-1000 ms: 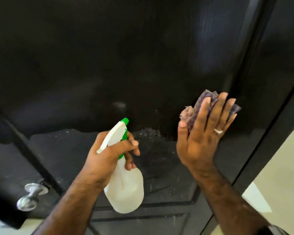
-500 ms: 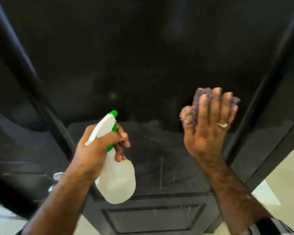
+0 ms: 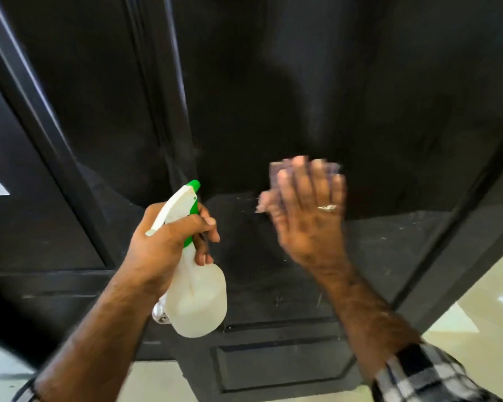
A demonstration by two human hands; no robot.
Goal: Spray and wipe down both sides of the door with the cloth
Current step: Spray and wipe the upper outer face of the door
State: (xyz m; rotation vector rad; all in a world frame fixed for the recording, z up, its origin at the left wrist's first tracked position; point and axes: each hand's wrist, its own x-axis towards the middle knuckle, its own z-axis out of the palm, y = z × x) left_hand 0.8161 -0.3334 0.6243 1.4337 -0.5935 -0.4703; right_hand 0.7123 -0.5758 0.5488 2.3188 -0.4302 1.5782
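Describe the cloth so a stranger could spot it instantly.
Find the big black door filling the view. At its middle, the right hand presses flat on it; the cloth peeks out beneath the fingers. It is purple and crumpled, unlike the white spray bottle held left.

Dim, glossy black door (image 3: 273,82) with faint sheen; right hand (image 3: 308,216) motion-blurred, edges bowed.

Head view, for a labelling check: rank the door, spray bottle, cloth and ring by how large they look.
1. door, fills most of the view
2. spray bottle
3. cloth, mostly hidden under the right hand, so unsure
4. ring
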